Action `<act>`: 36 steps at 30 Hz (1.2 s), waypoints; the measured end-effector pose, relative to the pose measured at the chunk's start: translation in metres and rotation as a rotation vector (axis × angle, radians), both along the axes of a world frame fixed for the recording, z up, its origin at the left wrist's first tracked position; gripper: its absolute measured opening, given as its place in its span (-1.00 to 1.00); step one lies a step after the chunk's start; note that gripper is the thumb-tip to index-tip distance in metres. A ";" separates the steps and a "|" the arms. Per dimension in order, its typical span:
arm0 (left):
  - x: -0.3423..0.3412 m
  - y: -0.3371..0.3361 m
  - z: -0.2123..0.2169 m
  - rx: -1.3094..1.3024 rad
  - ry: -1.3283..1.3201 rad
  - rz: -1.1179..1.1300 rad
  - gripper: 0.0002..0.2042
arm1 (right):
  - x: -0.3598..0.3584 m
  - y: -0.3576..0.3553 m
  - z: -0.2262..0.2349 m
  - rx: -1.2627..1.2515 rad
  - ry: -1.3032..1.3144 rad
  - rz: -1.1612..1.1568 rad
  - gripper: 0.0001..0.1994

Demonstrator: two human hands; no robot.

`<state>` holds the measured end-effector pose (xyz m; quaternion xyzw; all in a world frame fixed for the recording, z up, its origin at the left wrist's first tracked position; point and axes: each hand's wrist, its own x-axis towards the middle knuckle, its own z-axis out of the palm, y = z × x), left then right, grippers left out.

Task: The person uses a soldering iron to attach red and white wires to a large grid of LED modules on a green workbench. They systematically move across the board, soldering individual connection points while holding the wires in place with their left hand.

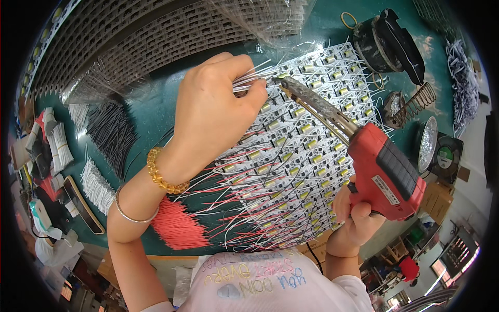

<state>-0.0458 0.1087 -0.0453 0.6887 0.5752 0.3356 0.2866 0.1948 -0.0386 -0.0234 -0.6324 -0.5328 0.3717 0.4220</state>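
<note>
White wires [253,76] are pinched in the fingers of my left hand [215,101], above the far part of a panel of small circuit boards [291,179]. Yellow-wrapped cylindrical parts dot the panel, and red, black and white wires trail off its left side. My right hand [357,218] grips a red soldering gun [375,165] by its handle. Its dark metal tip [278,80] points left and sits close to my left fingertips. Whether the tip touches a wire or a board, I cannot tell.
Left on the green table lie bundles of red wires [179,226], black wires [110,132] and white wires [97,187], plus a phone [83,205]. Stacked board panels [130,47] cover the back. At right stand a black round container [377,44], a coiled spring holder [418,99] and a fan [448,156].
</note>
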 end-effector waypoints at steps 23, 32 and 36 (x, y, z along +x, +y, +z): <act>-0.010 -0.005 0.008 0.359 0.111 0.039 -0.94 | 0.005 -0.012 0.011 0.083 0.046 -0.068 -0.25; 0.005 -0.028 0.009 0.038 0.060 -0.044 -0.89 | 0.010 -0.040 0.004 -0.073 0.224 -0.271 -0.36; 0.009 -0.027 0.004 -0.023 0.026 -0.023 -0.87 | 0.009 -0.024 0.003 0.022 0.015 -0.045 -0.27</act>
